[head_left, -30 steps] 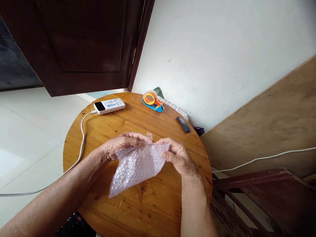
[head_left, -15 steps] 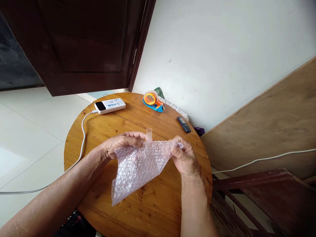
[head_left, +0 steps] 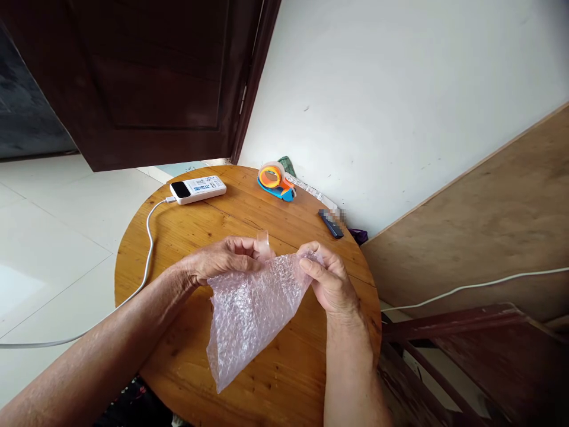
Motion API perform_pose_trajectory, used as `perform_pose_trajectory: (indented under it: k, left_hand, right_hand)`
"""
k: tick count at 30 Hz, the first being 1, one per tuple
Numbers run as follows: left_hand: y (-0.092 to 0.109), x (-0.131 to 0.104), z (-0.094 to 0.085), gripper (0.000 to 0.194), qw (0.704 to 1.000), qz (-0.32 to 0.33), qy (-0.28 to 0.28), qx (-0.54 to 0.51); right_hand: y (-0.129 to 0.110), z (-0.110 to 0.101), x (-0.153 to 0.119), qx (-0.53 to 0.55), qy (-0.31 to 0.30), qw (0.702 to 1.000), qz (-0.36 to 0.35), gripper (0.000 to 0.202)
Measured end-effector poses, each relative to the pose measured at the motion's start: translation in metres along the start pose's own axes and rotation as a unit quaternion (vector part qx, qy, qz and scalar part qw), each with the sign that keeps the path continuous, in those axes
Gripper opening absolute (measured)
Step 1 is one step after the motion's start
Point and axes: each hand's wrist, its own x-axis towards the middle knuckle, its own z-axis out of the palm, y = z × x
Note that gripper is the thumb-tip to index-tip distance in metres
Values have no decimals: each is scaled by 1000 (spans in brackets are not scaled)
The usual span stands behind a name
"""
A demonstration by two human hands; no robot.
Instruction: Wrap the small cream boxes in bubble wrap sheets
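Note:
A sheet of clear, pinkish bubble wrap (head_left: 255, 314) hangs between my two hands above the round wooden table. My left hand (head_left: 233, 258) is closed on its upper left edge, thumb in front and fingers behind. A short strip of clear tape (head_left: 264, 244) sticks up from the upper edge, by my left fingertips. At the upper right corner, my right hand (head_left: 328, 273) pinches the gathered bubble wrap between thumb and fingers. The lower part of the sheet droops freely toward me. Whether anything lies inside the wrap cannot be made out.
On the wooden table (head_left: 178, 362), a white power bank (head_left: 200, 190) with a white cable (head_left: 150, 249) lies at the back left. An orange and blue tape dispenser (head_left: 276, 181) stands at the back, near a dark box-like object (head_left: 331, 224). A white wall (head_left: 377, 107) rises behind.
My right hand has moved slightly left, toward my left hand. The left fingers have closed in by the tape strip, which has tilted left. The sheet's lower end hangs lower.

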Motion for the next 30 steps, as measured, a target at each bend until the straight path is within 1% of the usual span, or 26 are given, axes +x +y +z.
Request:
perform_pose_trajectory:
  k: [3,6,9,11,13,15,18,20,23,27,30]
  left_hand:
    - [-1,0,-2,24,1000,15,13,17]
    - [-1,1,-2,24,998,14,27,48]
    - [-2,3,2,23,995,18,30,93]
    - [-4,6,5,24,993,21,25,113]
    - [-6,7,8,22,991,18,17,132]
    - [-8,7,11,21,988,11,7,154]
    - [-11,7,11,19,985,3,-8,174]
    - [-13,7,11,18,985,1,-9,170]
    - [-14,8,10,18,990,5,-2,142]
    - [-13,9,7,27,996,8,3,85]
    - [-13,9,3,30,997,-21,22,72]
  right_hand:
    - [2,-5,-1,-76,-8,997,19,23]
    - [4,-7,0,-158,-23,987,18,26]
    - [3,-6,2,-192,-43,980,-16,33]
    - [1,-3,4,-206,-38,977,-43,37]
    - [0,1,5,-222,-31,973,-55,39]
    - [0,6,5,-225,-37,972,-54,37]
    - [1,14,4,-197,-43,977,-64,28]
    - [3,17,4,-167,-39,982,-79,18]
    - [4,15,2,-134,-39,985,-98,5]
    - [3,9,1,-137,-44,980,-136,4]
    - [1,7,0,-152,-59,974,-157,4]
